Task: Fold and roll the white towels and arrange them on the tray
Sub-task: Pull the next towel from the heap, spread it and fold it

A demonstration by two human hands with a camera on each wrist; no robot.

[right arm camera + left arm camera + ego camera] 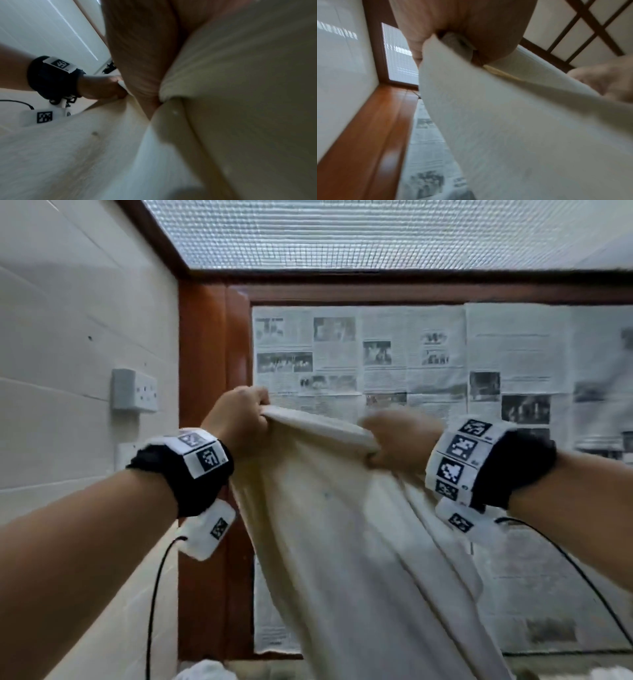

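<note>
A large off-white towel point(359, 542) hangs in the air in front of me, held up by its top edge. My left hand point(239, 419) grips the left end of that edge with curled fingers. My right hand point(394, 440) grips the edge a short way to the right, blurred by motion. The cloth drapes down below both hands and out of the bottom of the head view. The left wrist view shows the towel point(513, 128) pinched under my left hand point(462, 33). Towel cloth point(240, 94) fills the right wrist view around my right hand point(142, 60). No tray is in view.
Newspaper sheets point(428, 354) cover a window in a brown wooden frame point(212, 440) straight ahead. A white wall point(68, 371) with a socket point(135, 389) stands on the left. Other white cloth point(205, 671) shows at the bottom edge.
</note>
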